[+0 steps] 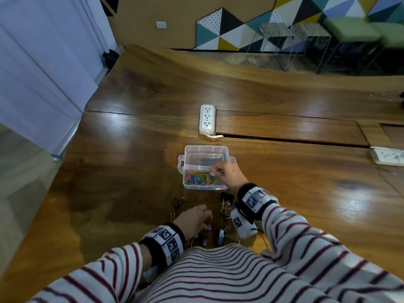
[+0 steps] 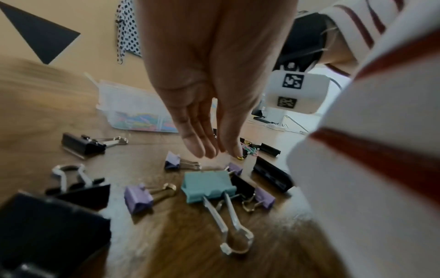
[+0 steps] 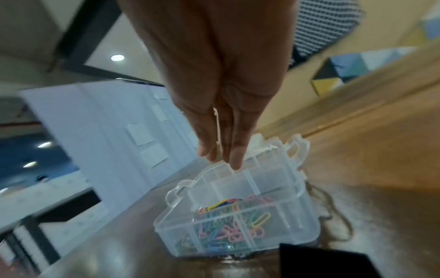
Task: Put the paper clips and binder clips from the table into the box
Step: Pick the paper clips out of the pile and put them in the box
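While poised over the box (image 1: 205,157), right hand (image 1: 227,173) fingers (image 3: 235,150) pinched together on seemingly a pale paper clip (image 3: 217,131); left hand (image 2: 209,79) fingers (image 2: 192,139) straight, holding nothing, above binder clips (image 2: 207,186) on bench (image 1: 135,171).

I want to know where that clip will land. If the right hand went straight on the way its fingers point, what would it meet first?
Probably the clear plastic box: the right hand hangs over it, fingertips aimed at the divider, though depth is unclear.
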The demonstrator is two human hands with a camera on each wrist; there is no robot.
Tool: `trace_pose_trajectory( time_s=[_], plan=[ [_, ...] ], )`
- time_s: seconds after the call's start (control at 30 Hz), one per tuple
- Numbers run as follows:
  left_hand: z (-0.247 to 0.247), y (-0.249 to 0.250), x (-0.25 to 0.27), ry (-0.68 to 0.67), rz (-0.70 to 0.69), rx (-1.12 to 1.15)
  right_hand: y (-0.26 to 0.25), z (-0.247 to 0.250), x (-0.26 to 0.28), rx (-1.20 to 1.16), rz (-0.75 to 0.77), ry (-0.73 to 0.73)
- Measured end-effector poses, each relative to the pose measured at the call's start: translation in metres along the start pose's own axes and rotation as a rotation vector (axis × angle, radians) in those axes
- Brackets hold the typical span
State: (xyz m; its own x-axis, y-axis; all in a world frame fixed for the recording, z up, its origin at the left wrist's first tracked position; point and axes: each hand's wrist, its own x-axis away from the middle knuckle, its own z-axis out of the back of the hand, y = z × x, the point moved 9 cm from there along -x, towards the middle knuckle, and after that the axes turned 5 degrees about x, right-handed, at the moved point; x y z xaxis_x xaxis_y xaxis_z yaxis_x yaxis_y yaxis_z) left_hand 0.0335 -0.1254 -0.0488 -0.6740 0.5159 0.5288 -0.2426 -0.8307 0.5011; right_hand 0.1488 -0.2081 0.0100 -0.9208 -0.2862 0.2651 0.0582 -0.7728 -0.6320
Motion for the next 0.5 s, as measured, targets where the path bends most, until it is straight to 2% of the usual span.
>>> trace_pose_trajectory(
  time_s=[0.13, 0.23, 0.33, 0.4, 0.5],
  plan=[
    [0.011, 0.013, -0.006, 0.128, -0.123, -0.03, 0.009, -0.008, 0.042, 0.178, 0.148, -0.016],
    [0.014, 0.03, -0.015, 0.132, -0.193, -0.065, 0.03, -0.029, 0.08, 0.311, 0.12, -0.162],
    [0.01, 0.042, -0.023, 0.109, -0.226, -0.101, 0.042, -0.049, 0.112, 0.389, 0.113, -0.235],
    [0.008, 0.05, -0.026, 0.131, -0.246, -0.171, 0.043, -0.057, 0.121, 0.446, 0.129, -0.23],
    [0.007, 0.053, -0.031, 0.185, -0.198, -0.193, 0.042, -0.064, 0.122, 0.469, 0.141, -0.188]
  ],
)
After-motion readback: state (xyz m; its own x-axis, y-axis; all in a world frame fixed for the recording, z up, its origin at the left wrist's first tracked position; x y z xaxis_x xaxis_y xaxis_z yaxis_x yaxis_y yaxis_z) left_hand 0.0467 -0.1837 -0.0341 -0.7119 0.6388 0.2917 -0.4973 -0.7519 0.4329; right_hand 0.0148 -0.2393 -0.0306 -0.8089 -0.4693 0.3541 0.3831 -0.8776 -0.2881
